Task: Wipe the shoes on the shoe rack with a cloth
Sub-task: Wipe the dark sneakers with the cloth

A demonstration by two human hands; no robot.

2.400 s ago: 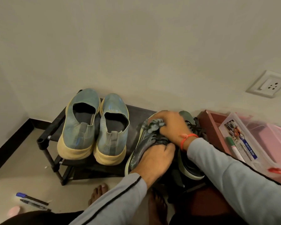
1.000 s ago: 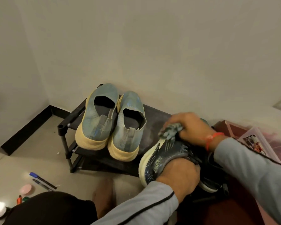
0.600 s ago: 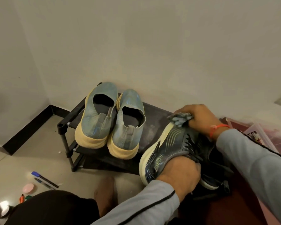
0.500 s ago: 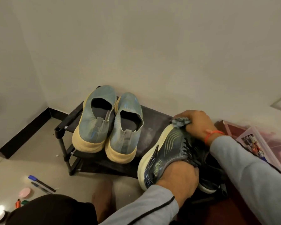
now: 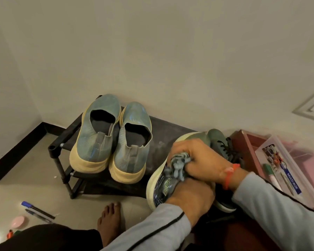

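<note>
— Grey cloth [image 5: 179, 164], bunched up, sits in the right hand [image 5: 198, 156], whose fingers are curled round it and press it onto the upper of a dark running shoe [image 5: 163, 185].

— And the other hand?

— The left hand [image 5: 190, 198] grips that same shoe at its near end, fingers wrapped over the collar. The shoe is tilted, its pale sole turned to the left, at the right end of the shoe rack [image 5: 170, 129] — whether it rests on the shelf or is lifted clear, I cannot tell.

— Anything else on the rack?

— A pair of blue-green slip-ons [image 5: 114, 140] with thick yellowish soles stands on the left part of the top shelf, heels toward the camera, the two touching side by side. Behind the right hand lies a second dark laced shoe [image 5: 223, 145], mostly hidden.

— What about around the rack?

— It is a black frame standing against a pale wall, near the corner. To its right is a reddish tray [image 5: 243, 140] with a clear plastic box [image 5: 283, 171] beside it, markers inside. On the floor at the lower left lie two pens [image 5: 37, 212], and a bare foot [image 5: 110, 220] rests in front of the rack. An orange band [image 5: 229, 175] circles the right wrist; both sleeves are grey.
</note>
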